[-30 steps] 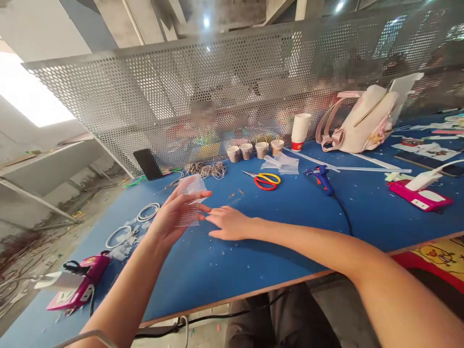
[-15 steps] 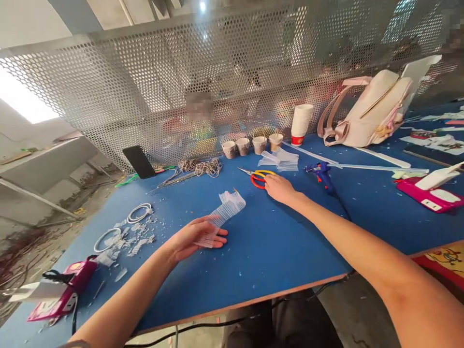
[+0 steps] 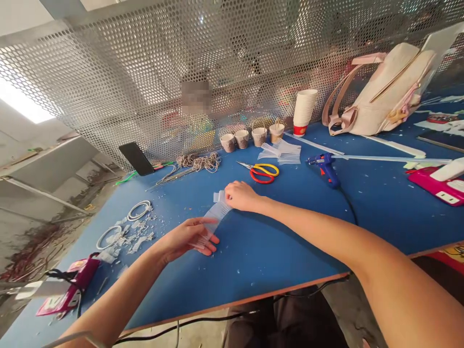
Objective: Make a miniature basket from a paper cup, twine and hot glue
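Observation:
A clear ribbed plastic strip stretches between my two hands above the blue table. Its near end lies in my left hand, between the thumb on top and the fingers below. At the far end, my right hand has its fingers closed on the strip, hiding part of it. Scissors with one yellow and one red handle rest on the table just beyond my right hand. More ribbed clear strips lie in a pile behind the scissors.
A blue glue gun with a long glue stick lies right. Small decorated cups, stacked paper cups and a backpack stand along the mesh panel. Left are twine, a phone, white rings, scraps and a pink power strip.
My right hand has let go of the scissors, moved left and nearer, and taken hold of the plastic strip's far end. My left hand keeps the near end, shifted slightly left.

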`<state>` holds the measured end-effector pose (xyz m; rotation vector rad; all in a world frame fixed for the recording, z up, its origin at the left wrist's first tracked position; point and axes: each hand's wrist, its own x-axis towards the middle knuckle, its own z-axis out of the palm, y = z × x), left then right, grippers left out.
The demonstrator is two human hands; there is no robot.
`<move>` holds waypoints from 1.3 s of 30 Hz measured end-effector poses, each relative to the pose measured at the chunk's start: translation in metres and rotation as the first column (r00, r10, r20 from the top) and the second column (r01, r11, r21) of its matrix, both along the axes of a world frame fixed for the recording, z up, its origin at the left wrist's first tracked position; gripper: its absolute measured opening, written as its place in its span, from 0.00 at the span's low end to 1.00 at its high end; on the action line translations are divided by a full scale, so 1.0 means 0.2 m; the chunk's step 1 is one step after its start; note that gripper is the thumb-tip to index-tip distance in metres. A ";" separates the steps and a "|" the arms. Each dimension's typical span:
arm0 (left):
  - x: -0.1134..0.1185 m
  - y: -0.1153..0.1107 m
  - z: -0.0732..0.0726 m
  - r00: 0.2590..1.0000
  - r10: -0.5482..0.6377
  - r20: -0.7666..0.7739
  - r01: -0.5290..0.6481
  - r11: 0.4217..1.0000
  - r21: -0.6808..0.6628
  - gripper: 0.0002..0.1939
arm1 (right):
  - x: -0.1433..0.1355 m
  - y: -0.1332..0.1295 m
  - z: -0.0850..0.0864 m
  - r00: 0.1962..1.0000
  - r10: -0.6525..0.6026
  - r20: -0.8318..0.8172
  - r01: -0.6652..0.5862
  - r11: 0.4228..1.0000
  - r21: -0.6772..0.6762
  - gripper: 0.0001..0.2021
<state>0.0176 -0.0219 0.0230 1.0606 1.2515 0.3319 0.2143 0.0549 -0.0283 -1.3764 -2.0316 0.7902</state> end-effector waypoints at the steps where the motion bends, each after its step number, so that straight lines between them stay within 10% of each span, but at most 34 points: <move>1: -0.01 -0.01 0.00 1.000 0.003 -0.003 -0.003 1.000 -0.001 0.23 | 0.00 0.02 -0.02 0.998 -0.039 -0.053 0.037 0.998 -0.042 0.08; 9: -0.08 -0.04 -0.01 0.998 0.066 0.016 -0.066 0.998 0.000 0.22 | 0.12 0.13 -0.11 0.766 -0.359 -0.533 0.131 0.899 -0.418 0.15; 20: -0.09 -0.11 0.00 0.998 0.050 0.022 -0.050 0.999 -0.004 0.23 | 0.06 0.09 -0.10 0.317 -0.483 -0.816 -0.042 0.852 -0.521 0.14; 30: -0.21 -0.08 0.07 0.956 -0.205 -0.210 0.245 0.950 0.191 0.16 | 0.06 0.04 0.09 0.239 -0.458 -0.856 -0.072 0.871 -0.487 0.06; 35: -0.15 0.04 0.16 0.922 0.144 -0.360 0.105 0.801 0.590 0.17 | 0.05 -0.05 0.19 0.260 -0.367 -0.893 -0.091 0.911 -0.402 0.12; 39: 0.04 0.17 0.14 0.982 0.167 -0.082 -0.056 0.683 0.728 0.18 | 0.00 -0.09 0.20 0.274 -0.331 -0.903 -0.095 0.925 -0.367 0.11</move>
